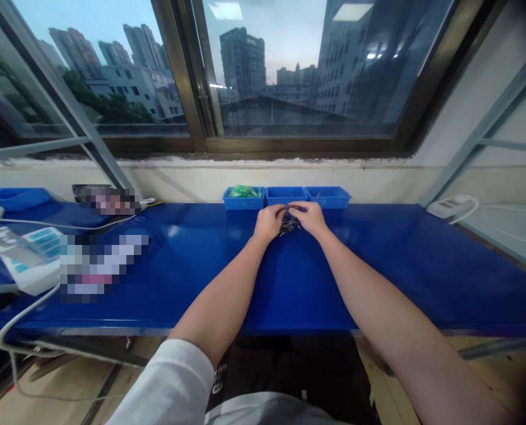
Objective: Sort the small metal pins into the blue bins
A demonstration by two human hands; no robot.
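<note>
A small pile of thin dark pieces with shiny ends (290,225) lies on the blue table between my hands. My left hand (270,222) is at the pile's left, its fingers drawn together; whatever they pinch is too small to make out. From the right, my right hand (310,217) reaches over the same pile, thumb and fingers closed together near the left fingertips. What it holds, if anything, is also too small to name. Just behind the hands stand three blue bins: the left bin (244,204) holds green pieces, beside it are the middle bin (284,193) and the right bin (333,200).
The blue table (209,265) runs beneath a window. At left are a white device with blue panels (36,260), loose white cables (28,304), a blurred-out item (107,268) and another blue tray (19,198). A white power strip (451,206) lies at right by a metal post.
</note>
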